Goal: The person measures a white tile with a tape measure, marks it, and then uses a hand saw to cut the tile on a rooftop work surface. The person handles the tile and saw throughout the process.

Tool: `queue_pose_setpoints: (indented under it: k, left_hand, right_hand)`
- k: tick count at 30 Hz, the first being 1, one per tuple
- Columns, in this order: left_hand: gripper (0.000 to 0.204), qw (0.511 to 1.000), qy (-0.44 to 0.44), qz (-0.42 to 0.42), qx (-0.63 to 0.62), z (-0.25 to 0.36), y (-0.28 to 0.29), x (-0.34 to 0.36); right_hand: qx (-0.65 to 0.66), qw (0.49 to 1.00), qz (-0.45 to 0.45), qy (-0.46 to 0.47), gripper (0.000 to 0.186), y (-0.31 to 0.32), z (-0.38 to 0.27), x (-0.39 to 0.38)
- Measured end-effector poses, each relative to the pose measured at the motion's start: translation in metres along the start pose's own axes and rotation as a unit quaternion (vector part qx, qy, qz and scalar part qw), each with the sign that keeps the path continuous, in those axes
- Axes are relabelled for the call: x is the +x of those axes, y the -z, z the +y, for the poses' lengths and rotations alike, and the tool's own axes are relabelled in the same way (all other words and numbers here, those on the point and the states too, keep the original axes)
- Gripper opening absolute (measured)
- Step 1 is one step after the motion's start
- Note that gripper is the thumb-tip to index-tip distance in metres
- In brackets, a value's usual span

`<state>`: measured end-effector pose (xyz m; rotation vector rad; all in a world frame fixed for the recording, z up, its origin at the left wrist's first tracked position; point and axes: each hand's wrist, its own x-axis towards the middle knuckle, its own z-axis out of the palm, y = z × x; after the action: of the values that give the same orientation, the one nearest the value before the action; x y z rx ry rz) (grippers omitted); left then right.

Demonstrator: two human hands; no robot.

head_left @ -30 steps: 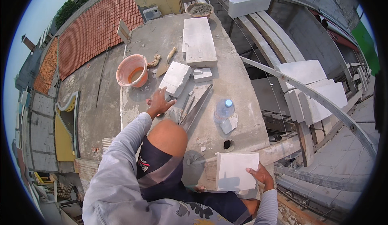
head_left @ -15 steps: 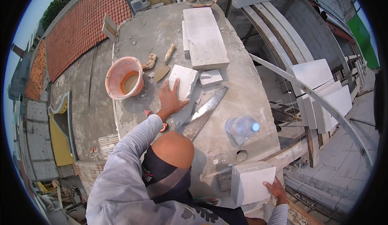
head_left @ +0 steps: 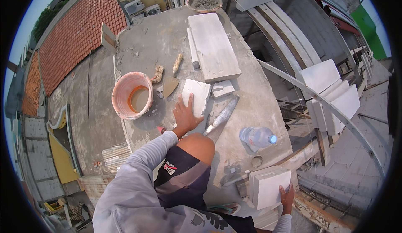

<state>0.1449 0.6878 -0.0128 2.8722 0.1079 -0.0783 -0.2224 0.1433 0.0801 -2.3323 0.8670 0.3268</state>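
Observation:
My left hand (head_left: 187, 116) lies with fingers spread on a small white block (head_left: 196, 95), its thumb along the near edge. A handsaw (head_left: 222, 115) rests beside that block, its handle hidden by my knee. At the lower right, my right hand (head_left: 286, 198) grips the right edge of a white block (head_left: 271, 191) that stands upright against another pale slab (head_left: 253, 185). A trowel (head_left: 170, 87) with a worn handle (head_left: 177, 64) lies beyond my left hand, next to a pinkish bucket (head_left: 121, 91) holding cloudy liquid.
A long white block (head_left: 214, 48) lies ahead, with a small offcut (head_left: 222, 89) at its near end. A clear water bottle (head_left: 256, 137) lies to the right. A mortar basin (head_left: 204, 2) sits at the far end. Past the slab's right edge are a drop, beams and stacked blocks (head_left: 331, 99).
My view has shifted slightly. The block at my right hand now stands closer against the slab behind it. My left hand stays on the small block.

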Motion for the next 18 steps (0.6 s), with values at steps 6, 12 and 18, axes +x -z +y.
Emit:
queue_pose_setpoints:
  k: [6,12,18]
  left_hand:
    - [0.13,0.999,-0.017,-0.033,-0.024,-0.006,0.011,0.003]
    - [0.13,0.999,-0.031,-0.021,-0.022,-0.008,0.012,0.002]
    - [0.13,0.999,-0.045,-0.006,-0.013,-0.011,0.011,0.001]
  right_hand:
    - [-0.136,0.983,0.117,-0.034,0.089,-0.032,-0.008,-0.031]
    - [-0.125,0.986,0.106,-0.04,0.092,-0.061,-0.029,-0.062]
    - [-0.105,0.989,0.075,-0.074,0.089,-0.08,-0.056,-0.091]
